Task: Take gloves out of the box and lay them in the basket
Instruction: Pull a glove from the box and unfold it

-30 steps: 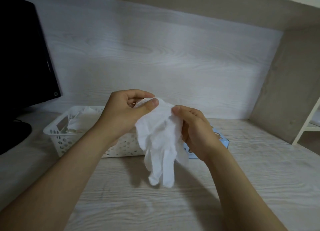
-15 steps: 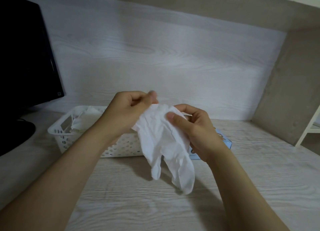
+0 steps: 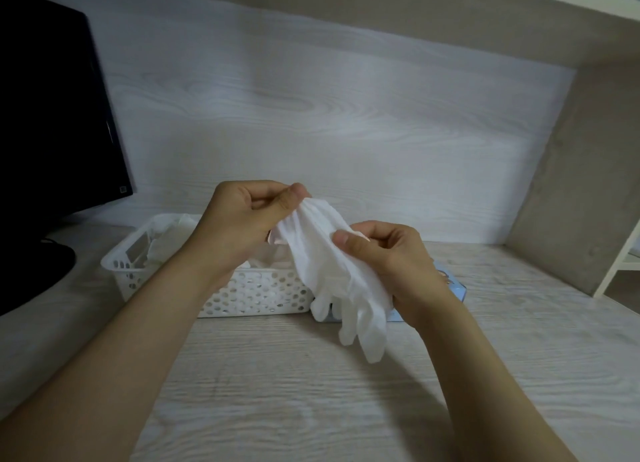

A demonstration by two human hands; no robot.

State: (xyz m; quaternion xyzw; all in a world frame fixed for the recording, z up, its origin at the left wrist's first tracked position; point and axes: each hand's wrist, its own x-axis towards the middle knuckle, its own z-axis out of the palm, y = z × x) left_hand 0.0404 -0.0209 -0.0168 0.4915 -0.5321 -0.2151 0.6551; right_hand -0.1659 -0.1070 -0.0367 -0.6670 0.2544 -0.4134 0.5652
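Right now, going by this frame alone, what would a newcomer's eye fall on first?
The white glove held up at centre stands out first: the left hand pinches its upper end, the right hand pinches it lower down, and its fingers dangle above the desk. Behind the hands sits a white perforated basket with white material inside. A dark monitor fills the far left.

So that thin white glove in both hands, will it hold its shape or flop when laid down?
Probably floppy: the thin white glove drapes wrinkled between the left hand and right hand, fingers dangling. Likely very light, since mere pinches hold it. It may bunch up in the white perforated plastic basket.
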